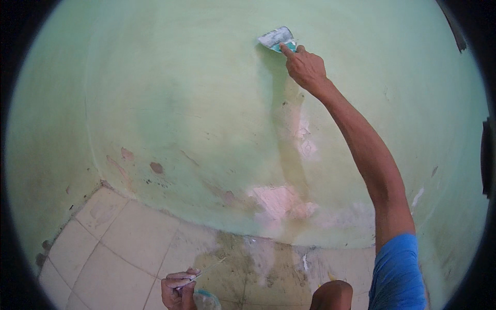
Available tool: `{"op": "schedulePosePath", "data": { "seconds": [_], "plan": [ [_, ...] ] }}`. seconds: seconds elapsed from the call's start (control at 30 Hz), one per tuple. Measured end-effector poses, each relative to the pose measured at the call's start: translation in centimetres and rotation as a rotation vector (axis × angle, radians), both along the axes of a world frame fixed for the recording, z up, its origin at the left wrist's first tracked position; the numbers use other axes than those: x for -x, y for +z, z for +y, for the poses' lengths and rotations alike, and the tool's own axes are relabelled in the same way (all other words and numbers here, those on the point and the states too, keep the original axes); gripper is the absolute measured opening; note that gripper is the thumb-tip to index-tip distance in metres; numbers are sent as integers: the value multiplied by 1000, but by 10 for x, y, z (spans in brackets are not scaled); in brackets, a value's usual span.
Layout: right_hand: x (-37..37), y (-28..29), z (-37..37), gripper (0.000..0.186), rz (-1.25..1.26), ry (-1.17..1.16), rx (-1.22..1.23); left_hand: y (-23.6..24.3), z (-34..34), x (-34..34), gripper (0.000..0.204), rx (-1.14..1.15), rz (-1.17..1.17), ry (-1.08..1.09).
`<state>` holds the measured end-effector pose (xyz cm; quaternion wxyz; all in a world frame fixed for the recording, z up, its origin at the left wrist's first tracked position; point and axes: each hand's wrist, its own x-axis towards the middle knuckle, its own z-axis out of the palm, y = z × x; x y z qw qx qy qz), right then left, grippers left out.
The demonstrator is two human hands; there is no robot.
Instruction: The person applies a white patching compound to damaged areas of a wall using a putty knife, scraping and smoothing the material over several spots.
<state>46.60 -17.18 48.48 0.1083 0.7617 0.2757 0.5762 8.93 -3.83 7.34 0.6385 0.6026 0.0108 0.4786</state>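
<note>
Teal-handled scraper (278, 38), blade putty-smeared, flat on green wall (196, 103).

Smeared teal-handled putty knife (278, 38) lies flat against the green wall (181, 93).

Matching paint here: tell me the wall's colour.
Pale green wall, with pinkish bare patches low down; head view.

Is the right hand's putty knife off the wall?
No, the right hand presses the teal-handled putty knife blade flat against the pale green plastered wall.
</note>
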Motion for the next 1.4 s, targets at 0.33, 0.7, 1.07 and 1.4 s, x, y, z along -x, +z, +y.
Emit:
{"op": "schedulePosePath", "data": {
  "seconds": [0.33, 0.7, 1.07, 1.4],
  "plan": [
    [19, -22, -16, 47, 140, -65, 33, -47, 19, 30, 10, 111, 150, 156],
    [34, -3, 16, 23, 249, -239, 131, -55, 26, 29, 13, 258, 227, 90],
    [25, 24, -1, 44, 247, -185, 64, -40, 20, 28, 14, 308, 348, 56],
    [8, 6, -57, 50, 41, -139, 114, -55, 25, 21, 13, 192, 285, 70]
  ]
}}
